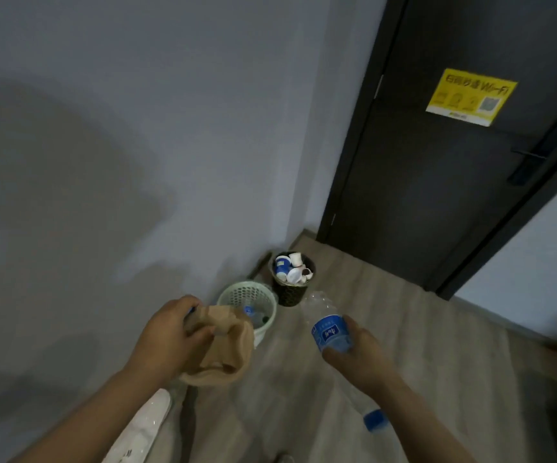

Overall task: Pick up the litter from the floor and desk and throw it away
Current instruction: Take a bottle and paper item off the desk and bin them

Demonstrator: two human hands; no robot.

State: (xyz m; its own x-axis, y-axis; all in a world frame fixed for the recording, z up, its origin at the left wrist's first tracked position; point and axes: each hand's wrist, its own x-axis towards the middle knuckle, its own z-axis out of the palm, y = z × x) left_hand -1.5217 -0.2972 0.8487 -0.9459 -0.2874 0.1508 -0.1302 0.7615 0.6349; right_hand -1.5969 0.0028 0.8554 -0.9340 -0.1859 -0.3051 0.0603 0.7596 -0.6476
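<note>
Step in hand: disposal, both hands loaded and standing at the bins. Left hand (167, 335) is clenched around a crumpled brown paper bag (227, 355), held near and just left of the pale green perforated plastic basket (237, 292). Right hand (357, 355) grips a clear plastic water bottle with a blue label (329, 329) around its middle, held above the wood-look floor (421, 329), right of the basket and not over either bin. The round dark patterned bin (290, 295) sits just beyond, in the far corner, heaped to the rim with white and blue paper cups (292, 267), so I'd say no room there. The green basket shows one bottle inside and looks the better target. Next move likely needs each hand brought over the basket's mouth before letting go; the bag is bulky and may blanket the opening, so probably bottle first. Also around: a blue cap on a second clear bottle (375, 420) under the right forearm, can't tell if it's held or on the floor. White glossy object (143, 426) near left, unidentifiable. Dark door (437, 195) with a yellow Wi-Fi sticker (471, 96) far right. Nothing blocks the path to the basket.
</note>
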